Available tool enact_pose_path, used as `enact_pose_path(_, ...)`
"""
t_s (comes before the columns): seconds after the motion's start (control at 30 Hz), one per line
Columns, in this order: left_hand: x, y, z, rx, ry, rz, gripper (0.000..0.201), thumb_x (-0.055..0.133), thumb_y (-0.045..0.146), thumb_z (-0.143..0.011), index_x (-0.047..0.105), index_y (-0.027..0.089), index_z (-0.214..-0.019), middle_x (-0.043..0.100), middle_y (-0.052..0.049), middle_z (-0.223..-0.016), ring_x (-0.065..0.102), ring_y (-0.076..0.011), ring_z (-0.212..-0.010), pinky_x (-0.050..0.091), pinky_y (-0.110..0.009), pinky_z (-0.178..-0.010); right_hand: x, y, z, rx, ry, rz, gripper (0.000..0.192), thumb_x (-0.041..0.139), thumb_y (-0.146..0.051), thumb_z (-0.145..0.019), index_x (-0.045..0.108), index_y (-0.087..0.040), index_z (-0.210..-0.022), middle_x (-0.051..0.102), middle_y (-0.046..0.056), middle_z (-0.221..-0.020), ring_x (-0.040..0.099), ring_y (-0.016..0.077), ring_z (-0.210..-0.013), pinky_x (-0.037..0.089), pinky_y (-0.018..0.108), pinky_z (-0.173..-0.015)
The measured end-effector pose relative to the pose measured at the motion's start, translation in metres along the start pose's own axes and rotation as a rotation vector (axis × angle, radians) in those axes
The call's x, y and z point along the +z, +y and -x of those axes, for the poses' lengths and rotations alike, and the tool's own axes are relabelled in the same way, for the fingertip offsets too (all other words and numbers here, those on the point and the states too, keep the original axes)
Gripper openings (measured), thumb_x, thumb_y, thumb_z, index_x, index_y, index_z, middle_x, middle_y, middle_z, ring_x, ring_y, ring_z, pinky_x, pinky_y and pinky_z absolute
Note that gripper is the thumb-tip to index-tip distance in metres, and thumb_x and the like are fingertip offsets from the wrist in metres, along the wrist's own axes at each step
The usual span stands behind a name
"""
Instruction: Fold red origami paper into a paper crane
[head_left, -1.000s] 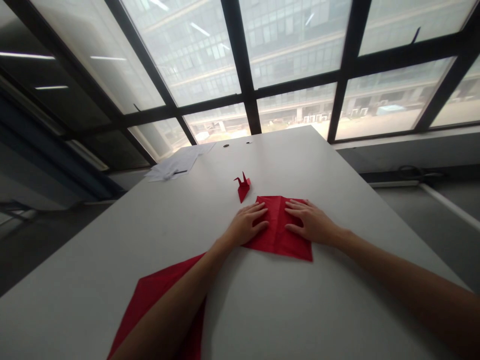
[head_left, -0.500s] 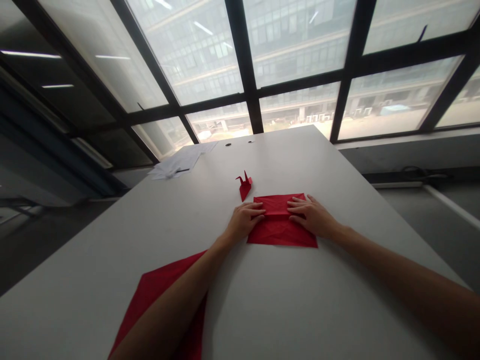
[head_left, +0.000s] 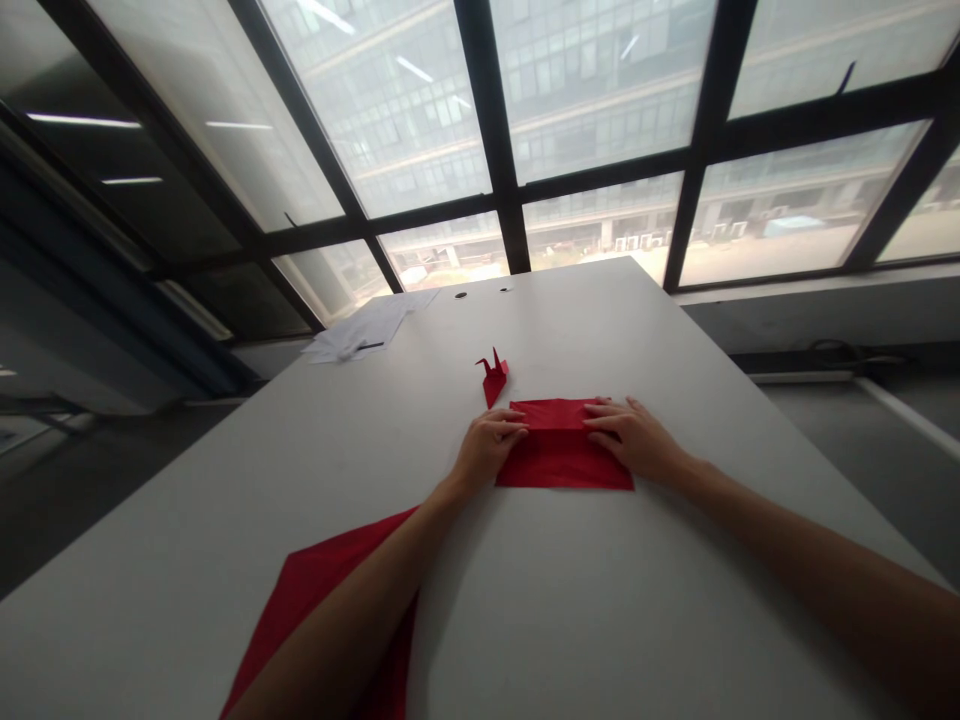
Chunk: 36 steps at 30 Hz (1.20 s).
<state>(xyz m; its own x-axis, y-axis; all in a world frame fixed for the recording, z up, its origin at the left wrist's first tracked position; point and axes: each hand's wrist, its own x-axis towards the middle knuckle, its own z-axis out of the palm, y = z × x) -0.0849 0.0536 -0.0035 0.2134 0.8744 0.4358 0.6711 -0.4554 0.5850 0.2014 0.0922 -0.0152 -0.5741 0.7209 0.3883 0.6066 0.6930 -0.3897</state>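
Observation:
A creased sheet of red paper [head_left: 562, 465] lies on the white table, with a raised fold running across its middle. At its left edge my left hand [head_left: 484, 452] is closed on the paper, thumb in front of the fold and fingers behind it. My right hand [head_left: 634, 440] grips the right end of the same fold in a like way. Just beyond the sheet, to the left, stands a small red origami crane [head_left: 495, 386]. Under my left forearm rests a larger red sheet [head_left: 330, 575], partly covered by the arm.
White papers [head_left: 364, 332] with a dark pen [head_left: 370, 346] on them lie at the table's far left. Two small round holes sit near the far edge of the white table [head_left: 570, 600]. Large dark-framed windows rise behind it.
The middle fold now stands up more sharply between my two hands, and the sheet's front half looks smoother. My right fingers have shifted slightly outward to the right. The view has tilted a little.

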Motion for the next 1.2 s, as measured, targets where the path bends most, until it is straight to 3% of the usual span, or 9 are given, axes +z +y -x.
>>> enact_pose_path(0.17, -0.003, 0.008, 0.000, 0.060, 0.045, 0.052, 0.013, 0.067, 0.029, -0.089, 0.078, 0.025, -0.094, 0.074, -0.006, -0.104, 0.068, -0.0222, -0.098, 0.053, -0.040, -0.092, -0.006, 0.001, -0.003, -0.031, 0.205, -0.104, 0.025, 0.052, -0.026, -0.096, 0.077, -0.031, -0.099, 0.075, 0.001, -0.112, 0.065, 0.0239, -0.113, 0.040, 0.051, -0.108)
enact_pose_path(0.43, -0.008, 0.019, -0.001, 0.179, 0.225, -0.036, 0.011, 0.067, 0.031, -0.090, 0.078, 0.030, -0.092, 0.075, -0.004, -0.095, 0.066, -0.0226, -0.100, 0.050, -0.044, -0.095, -0.005, -0.002, -0.006, -0.101, 0.200, -0.012, 0.031, 0.051, -0.021, -0.096, 0.074, -0.036, -0.112, 0.064, 0.001, -0.133, 0.055, 0.0290, -0.126, 0.044, 0.058, -0.105)
enact_pose_path(0.6, -0.007, 0.026, 0.001, 0.172, 0.285, -0.155, 0.007, 0.073, 0.035, -0.084, 0.078, 0.031, -0.086, 0.057, -0.002, -0.139, 0.043, -0.0272, -0.135, 0.038, -0.052, -0.111, -0.006, -0.002, -0.004, -0.063, 0.337, -0.079, 0.033, 0.046, -0.023, -0.098, 0.072, -0.031, -0.117, 0.059, 0.004, -0.139, 0.046, 0.0283, -0.135, 0.050, 0.054, -0.102)
enact_pose_path(0.67, -0.007, 0.029, 0.002, 0.171, 0.221, -0.171, 0.010, 0.073, 0.039, -0.083, 0.078, 0.030, -0.085, 0.048, -0.001, -0.148, 0.033, -0.0290, -0.143, 0.029, -0.054, -0.118, -0.007, -0.001, -0.004, -0.067, 0.309, -0.064, 0.033, 0.045, -0.023, -0.099, 0.073, -0.030, -0.114, 0.057, 0.004, -0.141, 0.044, 0.0274, -0.136, 0.049, 0.053, -0.105)
enact_pose_path(0.73, -0.008, 0.031, 0.002, 0.154, 0.136, -0.123, 0.021, 0.064, 0.044, -0.090, 0.078, 0.028, -0.087, 0.051, -0.002, -0.145, 0.035, -0.0291, -0.142, 0.023, -0.055, -0.120, -0.007, 0.001, -0.004, -0.075, 0.255, -0.038, 0.034, 0.045, -0.021, -0.099, 0.075, -0.031, -0.111, 0.057, 0.003, -0.141, 0.043, 0.0264, -0.137, 0.047, 0.052, -0.107)
enact_pose_path(0.87, -0.015, 0.029, -0.004, -0.057, 0.094, 0.197, 0.047, 0.038, 0.046, -0.101, 0.075, 0.020, -0.090, 0.064, -0.008, -0.130, 0.057, -0.0264, -0.123, 0.045, -0.047, -0.106, -0.008, 0.005, -0.004, -0.123, 0.209, -0.009, 0.032, 0.047, -0.020, -0.098, 0.075, -0.033, -0.108, 0.055, 0.001, -0.143, 0.041, 0.0264, -0.139, 0.047, 0.052, -0.107)
enact_pose_path(0.93, -0.020, 0.025, -0.009, -0.186, 0.022, 0.310, 0.043, 0.044, 0.048, -0.099, 0.074, 0.017, -0.094, 0.068, -0.011, -0.123, 0.065, -0.0261, -0.111, 0.053, -0.041, -0.093, -0.009, 0.004, -0.005, -0.174, 0.184, -0.007, 0.029, 0.050, -0.021, -0.097, 0.075, -0.033, -0.108, 0.054, 0.001, -0.145, 0.041, 0.0267, -0.139, 0.047, 0.051, -0.106)
enact_pose_path(1.07, -0.028, 0.016, -0.017, -0.333, -0.093, 0.258, 0.036, 0.064, 0.047, -0.088, 0.070, 0.017, -0.107, 0.074, -0.012, -0.107, 0.070, -0.0242, -0.095, 0.056, -0.034, -0.081, -0.010, -0.001, -0.006, -0.259, 0.159, -0.001, 0.026, 0.055, -0.023, -0.095, 0.073, -0.034, -0.111, 0.052, 0.001, -0.147, 0.041, 0.0265, -0.139, 0.046, 0.051, -0.106)
enact_pose_path(1.2, -0.038, 0.026, -0.020, -0.509, -0.339, 0.283, 0.046, 0.061, 0.049, -0.089, 0.062, 0.017, -0.123, 0.075, -0.011, -0.097, 0.070, -0.0209, -0.083, 0.055, -0.031, -0.072, -0.008, -0.002, -0.006, -0.331, 0.202, -0.015, 0.024, 0.057, -0.024, -0.095, 0.072, -0.034, -0.112, 0.055, 0.003, -0.143, 0.045, 0.0263, -0.136, 0.048, 0.051, -0.103)
